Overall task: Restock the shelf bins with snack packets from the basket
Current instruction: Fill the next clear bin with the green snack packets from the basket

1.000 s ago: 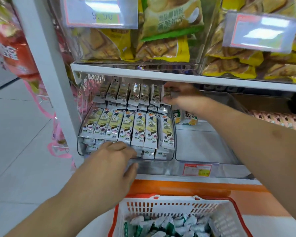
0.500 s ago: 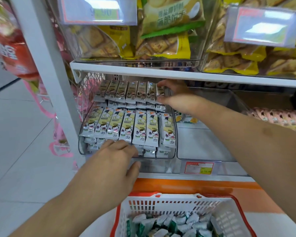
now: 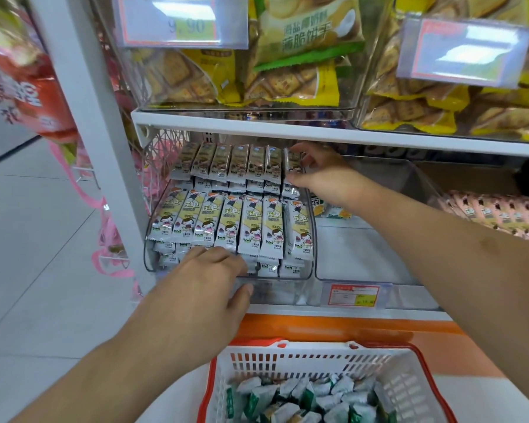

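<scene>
White shelf (image 3: 287, 132) holds clear bins (image 3: 226, 274) beside pale tiled floor (image 3: 28, 254).

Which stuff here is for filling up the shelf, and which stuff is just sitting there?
For the job:
- clear bin of stick packets
- basket with green packets
- left hand, right hand

Just there:
- yellow biscuit bags
- pink packets
- price tag

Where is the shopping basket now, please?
In the head view the white basket with its orange rim sits at the bottom, right of centre, below the shelf bin of snack packets, between the person's two forearms.
</scene>
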Motion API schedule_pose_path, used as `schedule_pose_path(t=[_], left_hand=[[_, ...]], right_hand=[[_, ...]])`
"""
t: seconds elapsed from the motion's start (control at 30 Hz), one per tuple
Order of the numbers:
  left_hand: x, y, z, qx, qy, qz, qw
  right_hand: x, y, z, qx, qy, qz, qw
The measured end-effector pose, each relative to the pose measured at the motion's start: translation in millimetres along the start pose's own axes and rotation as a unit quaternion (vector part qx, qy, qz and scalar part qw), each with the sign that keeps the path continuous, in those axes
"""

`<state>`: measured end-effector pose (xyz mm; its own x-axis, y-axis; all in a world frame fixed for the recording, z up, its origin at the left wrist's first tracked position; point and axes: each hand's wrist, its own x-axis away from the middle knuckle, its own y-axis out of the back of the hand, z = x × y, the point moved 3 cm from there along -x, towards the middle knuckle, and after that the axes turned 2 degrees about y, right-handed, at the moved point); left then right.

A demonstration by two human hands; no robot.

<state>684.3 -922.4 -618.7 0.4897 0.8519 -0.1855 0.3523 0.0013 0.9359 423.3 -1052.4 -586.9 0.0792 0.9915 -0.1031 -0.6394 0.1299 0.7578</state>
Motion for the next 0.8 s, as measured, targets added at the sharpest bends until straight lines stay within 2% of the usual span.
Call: schedule_pose_path(t=[0.37,0.53,0.63,0.73,0.8], left_hand=[[8.9,8.4,-14.9,0.013,-0.005,0.000,1.000],[21.7,-9.9,-23.6,0.026,-0.010,0.102,0.994],[37.4,-39.0,-17.7,-0.007,0.005,0.180,0.984],[58.1,-73.9,-11.4,-0.077,0.029,0.246,0.966],[75.3,-98.2,-5.8,-0.103,0.062,0.298,0.947]], right_hand=[[56.0,10.6,-10.9,-0.071,0.008,-0.049,0.996],[148.4,17.3,-1.6,-0.101,0.105,-0.081,0.986],[212.2,-3.6,-10.7,-0.096,0.108,-0.003,0.989],[257.8,-55.4,-46.3,-0.023,0.039,0.160,0.986],[278.8,-95.9,-81.4,0.074,0.000,0.262,0.962]])
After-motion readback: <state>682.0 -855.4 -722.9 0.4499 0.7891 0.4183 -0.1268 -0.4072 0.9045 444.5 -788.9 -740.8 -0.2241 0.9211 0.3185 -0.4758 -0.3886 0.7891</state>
